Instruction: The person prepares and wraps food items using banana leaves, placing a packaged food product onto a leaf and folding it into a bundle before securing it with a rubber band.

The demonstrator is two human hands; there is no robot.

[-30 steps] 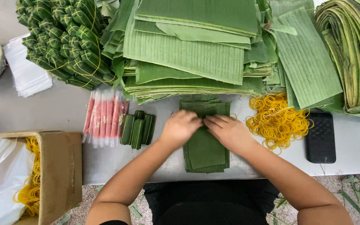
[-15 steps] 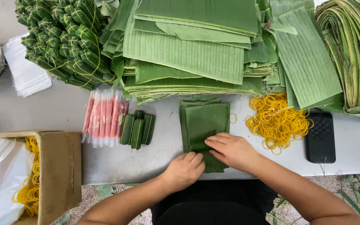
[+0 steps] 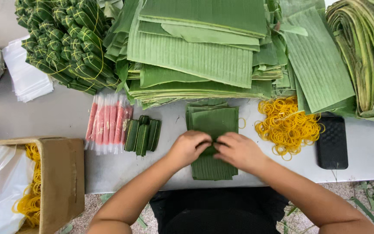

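2 hands [image 3: 213, 149] amid leaf stacks [image 3: 195, 56]

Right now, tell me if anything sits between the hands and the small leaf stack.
Nothing visible does. The left hand and right hand already rest on the leaf stack, fingertips meeting at its middle. The rubber bands and wrapped rolls lie off to the sides.

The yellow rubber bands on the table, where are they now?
In the head view, the loose yellow rubber bands lie right of the person's right hand, between the small leaf stack and the black phone.
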